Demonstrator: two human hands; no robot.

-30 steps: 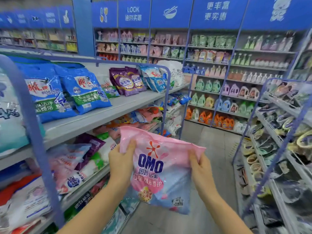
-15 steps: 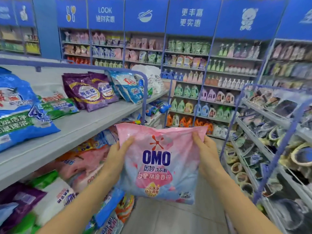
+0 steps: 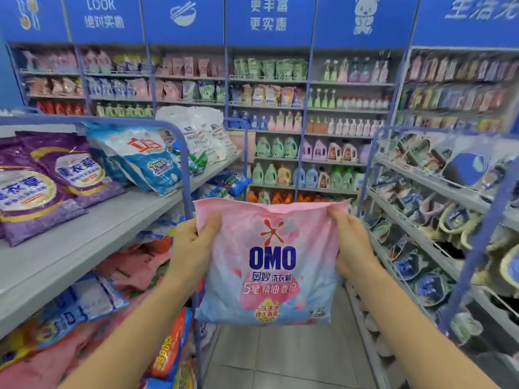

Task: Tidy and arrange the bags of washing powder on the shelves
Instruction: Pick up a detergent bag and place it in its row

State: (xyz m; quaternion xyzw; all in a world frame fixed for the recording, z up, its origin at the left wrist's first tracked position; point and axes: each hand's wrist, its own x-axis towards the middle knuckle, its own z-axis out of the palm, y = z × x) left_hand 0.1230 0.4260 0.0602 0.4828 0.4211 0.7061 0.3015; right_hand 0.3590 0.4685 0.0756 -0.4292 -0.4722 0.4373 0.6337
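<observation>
1. One pink OMO bag (image 3: 269,265) is held upright in the aisle (image 3: 280,357), beside the left shelf (image 3: 84,237).
2. Left edge: pinched by the left hand (image 3: 193,242).
3. Right edge: pinched by the right hand (image 3: 351,242).

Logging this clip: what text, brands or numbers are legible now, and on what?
"OMO", "奥妙 洗衣粉", "5星·精油香护": pink bag.
"立白": blue-white bag on the upper shelf.
"衣草": purple bag beside it.
"LOOK", "绝对实惠": left header sign.
"更丰富", "更实惠": middle header sign.
"生活", cut off: right header sign.
Small print and far-shelf products: too blurred to read.
</observation>
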